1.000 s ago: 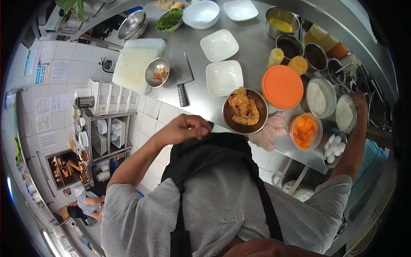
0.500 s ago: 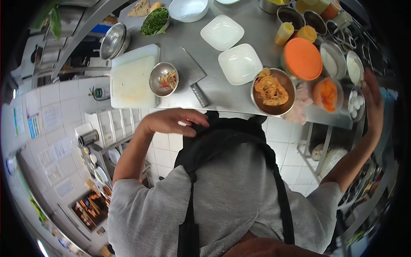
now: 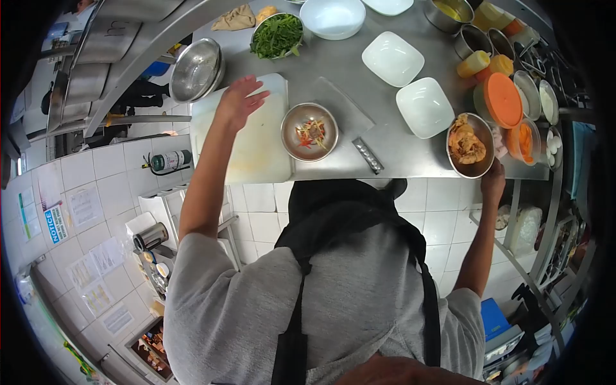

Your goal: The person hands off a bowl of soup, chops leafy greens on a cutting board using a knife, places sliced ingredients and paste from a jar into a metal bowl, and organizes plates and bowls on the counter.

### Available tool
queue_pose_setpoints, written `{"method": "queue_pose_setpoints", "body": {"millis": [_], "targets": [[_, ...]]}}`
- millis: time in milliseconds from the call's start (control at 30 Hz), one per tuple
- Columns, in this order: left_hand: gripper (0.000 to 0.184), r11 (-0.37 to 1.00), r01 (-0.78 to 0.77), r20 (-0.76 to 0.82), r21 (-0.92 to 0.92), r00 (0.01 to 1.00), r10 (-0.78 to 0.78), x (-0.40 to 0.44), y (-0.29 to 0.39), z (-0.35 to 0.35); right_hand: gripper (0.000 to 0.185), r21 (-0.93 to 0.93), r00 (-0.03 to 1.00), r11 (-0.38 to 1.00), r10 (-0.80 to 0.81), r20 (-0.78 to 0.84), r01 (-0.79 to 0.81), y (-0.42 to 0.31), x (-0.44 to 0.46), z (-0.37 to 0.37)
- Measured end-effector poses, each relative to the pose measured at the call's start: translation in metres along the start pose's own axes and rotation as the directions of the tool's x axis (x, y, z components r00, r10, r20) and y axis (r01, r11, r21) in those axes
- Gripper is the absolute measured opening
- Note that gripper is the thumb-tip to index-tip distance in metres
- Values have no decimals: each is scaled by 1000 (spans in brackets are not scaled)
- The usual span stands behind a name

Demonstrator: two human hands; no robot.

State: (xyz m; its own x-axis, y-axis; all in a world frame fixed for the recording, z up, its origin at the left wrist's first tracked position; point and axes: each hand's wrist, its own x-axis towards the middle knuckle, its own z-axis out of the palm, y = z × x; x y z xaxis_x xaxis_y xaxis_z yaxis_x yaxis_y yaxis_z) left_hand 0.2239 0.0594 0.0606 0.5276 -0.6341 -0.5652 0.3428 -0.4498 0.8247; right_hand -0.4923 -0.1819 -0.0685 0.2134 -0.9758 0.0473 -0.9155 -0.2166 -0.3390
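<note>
My left hand (image 3: 244, 101) is raised over the white cutting board (image 3: 256, 147), its fingers spread and holding nothing. My right hand (image 3: 493, 181) is at the near right rim of a metal bowl (image 3: 453, 165) of fried food (image 3: 467, 146); its bunched fingers appear to grip the rim, and the fingertips are partly hidden. Pale pink stuff (image 3: 498, 140), too unclear to name, lies just beyond. Another metal bowl (image 3: 289, 142), holding red and pale shreds (image 3: 310, 133), stands against the board's right edge. Beside that bowl lies a cleaver (image 3: 367, 156), its handle towards the table's front edge.
Two square white bowls (image 3: 393, 59) stand mid-table. Greens (image 3: 277, 35) fill a bowl at the back, near a round white bowl (image 3: 332, 18). Stacked metal bowls (image 3: 194, 69) sit at the left. On the right are an orange-lidded tub (image 3: 503, 99), squeeze bottles (image 3: 473, 64) and several containers.
My left hand has gone from beside the apron out over the cutting board. My right hand has come from the containers at the far right to the fried-food bowl. The view has shifted left.
</note>
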Motion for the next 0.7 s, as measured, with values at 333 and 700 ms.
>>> {"method": "queue_pose_setpoints", "body": {"millis": [333,700], "targets": [[32,733,159,-34,-662,970,-241,122,-10,77,34,120,953,966,195,231,-227,-63,-107,-59],[34,688,121,89,-715,993,-81,186,-28,42,38,202,837,961,49,546,-188,-158,-142,-31]]}}
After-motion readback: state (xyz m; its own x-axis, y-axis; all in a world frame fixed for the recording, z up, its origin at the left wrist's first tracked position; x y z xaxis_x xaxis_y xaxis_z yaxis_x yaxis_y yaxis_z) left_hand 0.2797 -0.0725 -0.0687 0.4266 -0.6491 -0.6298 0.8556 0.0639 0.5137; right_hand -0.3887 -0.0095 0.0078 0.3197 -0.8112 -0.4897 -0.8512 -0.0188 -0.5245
